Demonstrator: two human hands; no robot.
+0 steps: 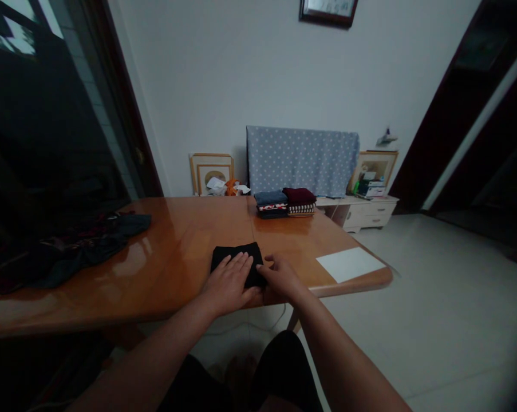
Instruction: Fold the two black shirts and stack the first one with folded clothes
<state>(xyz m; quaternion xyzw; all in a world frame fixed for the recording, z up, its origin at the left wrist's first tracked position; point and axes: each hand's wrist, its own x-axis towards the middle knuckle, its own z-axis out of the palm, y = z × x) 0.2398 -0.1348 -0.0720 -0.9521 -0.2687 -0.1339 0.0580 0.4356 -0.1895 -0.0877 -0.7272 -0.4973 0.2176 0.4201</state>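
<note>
A black folded garment (228, 252) lies near the front edge of the wooden table, directly before me. My left hand (230, 280) rests flat on top of it, palm down with the fingers stretched out. At the garment's right edge is my right hand (281, 276), its thumb on the black cloth and its other fingers curled at the side, holding that edge. The undersides of the right fingers are hidden. Farther back stand two stacks of folded clothes, a blue-topped stack (270, 198) and a dark red-topped stack (300, 196), side by side.
On the left of the table (176, 229) is a heap of dark clothes (82, 246). A white sheet (348, 264) lies near the right corner. Beyond the table are a spotted blue cloth (301, 157), a framed picture (213, 160) and a low white cabinet (370, 214).
</note>
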